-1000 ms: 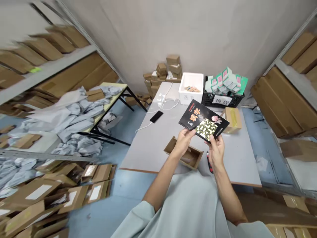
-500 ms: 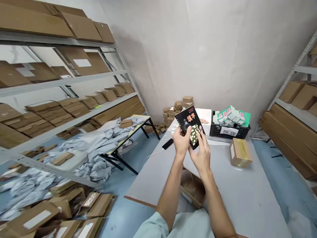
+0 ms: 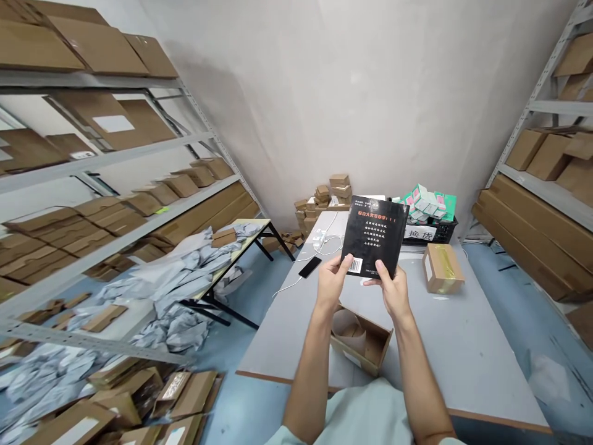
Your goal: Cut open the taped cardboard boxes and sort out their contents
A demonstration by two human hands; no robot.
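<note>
Between my two hands is a black book [image 3: 374, 238], raised above the table with its back cover facing me. The cover bears an orange line of print, smaller white text and a white barcode label near the lower left corner. My left hand [image 3: 333, 279] grips that lower left corner, thumb on the cover beside the barcode. At the lower right, my right hand [image 3: 393, 285] pinches the edge with its thumb on top. The fingers behind the book are mostly hidden. Below my hands, an open cardboard box [image 3: 380, 339] with curled brown paper inside rests on the table.
On the grey table [image 3: 445, 346] lie a phone [image 3: 310, 267] with a white cable and a taped carton [image 3: 442, 269]. A black crate [image 3: 447, 233] holds green and white boxes. Small cartons [image 3: 340, 181] are stacked behind. Shelves [image 3: 194, 139] of cartons flank both sides.
The book has been turned over from its front cover to its back cover. My hands have moved apart to its lower corners. The whole view has shifted slightly.
</note>
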